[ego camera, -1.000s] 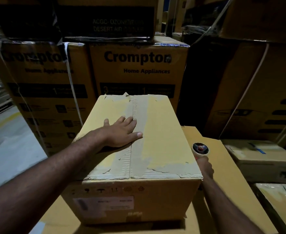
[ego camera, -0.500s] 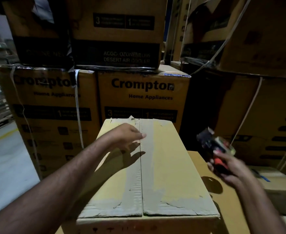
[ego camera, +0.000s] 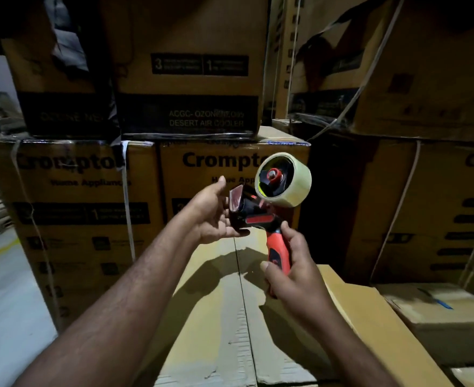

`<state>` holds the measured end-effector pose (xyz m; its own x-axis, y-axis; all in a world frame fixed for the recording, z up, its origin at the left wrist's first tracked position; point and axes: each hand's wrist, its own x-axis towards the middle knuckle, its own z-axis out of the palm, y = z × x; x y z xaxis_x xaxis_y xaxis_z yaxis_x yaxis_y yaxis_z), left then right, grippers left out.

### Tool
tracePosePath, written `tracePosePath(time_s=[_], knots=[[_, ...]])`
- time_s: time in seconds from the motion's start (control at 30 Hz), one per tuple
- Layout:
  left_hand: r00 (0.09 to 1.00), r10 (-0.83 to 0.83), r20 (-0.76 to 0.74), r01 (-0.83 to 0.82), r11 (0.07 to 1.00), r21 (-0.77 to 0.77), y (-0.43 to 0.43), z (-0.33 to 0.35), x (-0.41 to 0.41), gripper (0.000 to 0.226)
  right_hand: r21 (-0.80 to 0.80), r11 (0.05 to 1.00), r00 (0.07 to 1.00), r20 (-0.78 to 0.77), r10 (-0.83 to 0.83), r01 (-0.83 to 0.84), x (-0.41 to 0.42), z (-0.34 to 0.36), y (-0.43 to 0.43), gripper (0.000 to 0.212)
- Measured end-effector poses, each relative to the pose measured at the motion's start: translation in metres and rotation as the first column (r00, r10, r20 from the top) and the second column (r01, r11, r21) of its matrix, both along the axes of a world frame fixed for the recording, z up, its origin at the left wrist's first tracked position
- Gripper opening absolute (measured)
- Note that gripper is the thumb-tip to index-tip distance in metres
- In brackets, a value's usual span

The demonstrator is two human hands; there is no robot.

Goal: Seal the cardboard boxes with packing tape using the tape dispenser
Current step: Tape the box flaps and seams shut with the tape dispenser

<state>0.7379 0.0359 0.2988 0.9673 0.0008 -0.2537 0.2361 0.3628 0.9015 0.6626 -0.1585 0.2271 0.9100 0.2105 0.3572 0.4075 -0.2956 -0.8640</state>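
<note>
We hold the tape dispenser (ego camera: 261,216) up in the air over the box (ego camera: 210,317). Our right hand (ego camera: 294,277) is wrapped tight round its red handle (ego camera: 279,252). Our left hand (ego camera: 216,216) is cupped under the front end, fingers half bent and thumb up. The light is dim, so we cannot tell if those fingers have hold of the loose tape or only touch the front.

The sharp teeth are likely at that front end, so a slip could nick a left finger. If the tape end is stuck to the roll (ego camera: 291,185), the new strip may start late or crooked. The old strip (ego camera: 240,317) down the box's middle looks rough, so fresh tape might not stick well.

The box top lies open below our hands. Tall stacked boxes (ego camera: 90,219) stand close behind its far edge, so there is little room there. The floor (ego camera: 4,289) opens on the left. A small box (ego camera: 439,317) sits low on the right.
</note>
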Motion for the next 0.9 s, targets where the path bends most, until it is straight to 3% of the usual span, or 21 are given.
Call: tracePosePath(time_s=[0.13, 0.33, 0.43, 0.57, 0.73, 0.9], knots=[[0.998, -0.001, -0.062, -0.006, 0.994, -0.112, 0.012, -0.004, -0.001, 0.069, -0.106, 0.994, 0.99, 0.138, -0.023, 0.038, -0.001, -0.004, 0.001, 0.073], [0.997, -0.031, -0.076, 0.025, 0.997, -0.078, 0.016, -0.003, 0.002, 0.045, -0.154, 0.983, 0.974, 0.215, -0.07, 0.105, -0.001, -0.002, 0.005, 0.07], [0.996, -0.014, -0.084, 0.016, 1.0, 0.023, 0.016, -0.003, 0.009, 0.019, -0.138, 0.986, 0.977, 0.203, -0.065, 0.094, 0.001, -0.002, 0.004, 0.07], [0.997, 0.017, -0.077, -0.004, 0.987, 0.163, 0.02, 0.003, 0.026, 0.005, -0.141, 0.986, 0.98, 0.188, -0.065, 0.092, 0.011, 0.006, 0.005, 0.072], [0.997, 0.061, -0.055, -0.042, 0.952, 0.302, 0.037, 0.01, 0.059, 0.013, -0.154, 0.983, 0.987, 0.143, -0.074, 0.097, 0.035, 0.017, 0.015, 0.075], [0.998, 0.068, -0.01, -0.051, 0.826, 0.561, 0.056, 0.008, 0.094, 0.023, -0.219, 0.966, 0.987, 0.107, -0.116, 0.137, 0.063, 0.016, 0.037, 0.076]])
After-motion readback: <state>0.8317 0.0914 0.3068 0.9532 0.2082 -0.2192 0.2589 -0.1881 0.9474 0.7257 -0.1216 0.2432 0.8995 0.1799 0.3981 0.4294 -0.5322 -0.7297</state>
